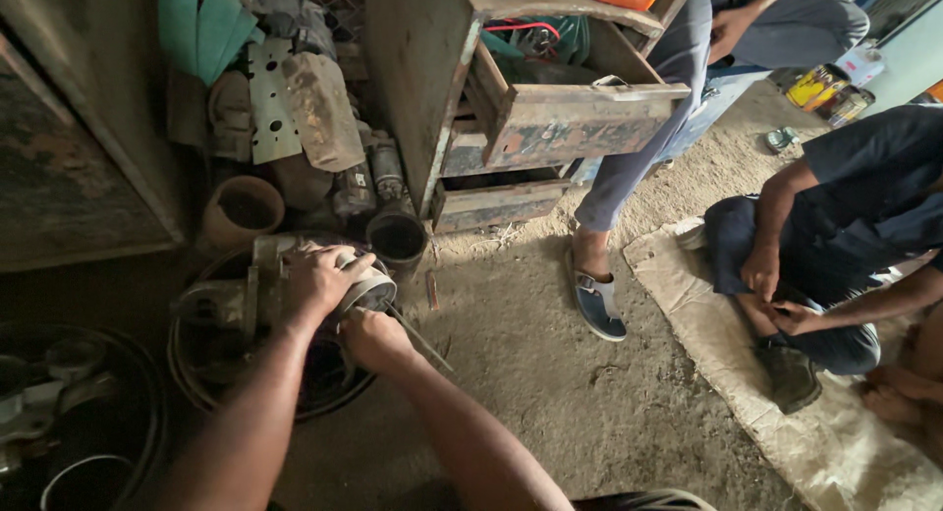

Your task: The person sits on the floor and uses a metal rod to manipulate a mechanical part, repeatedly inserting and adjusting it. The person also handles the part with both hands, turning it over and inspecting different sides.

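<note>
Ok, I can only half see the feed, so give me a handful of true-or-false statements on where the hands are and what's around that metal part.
1. The left hand rests on top of the grey metal part. True.
2. The right hand holds a thin rod-like tool at the part. True.
3. The top drawer of the rusty cabinet is shut. False: it is pulled open.
4. The part sits over a round dark basin. True.
5. The floor nearby has nobody on it. False: a person sits on a sack.
</note>
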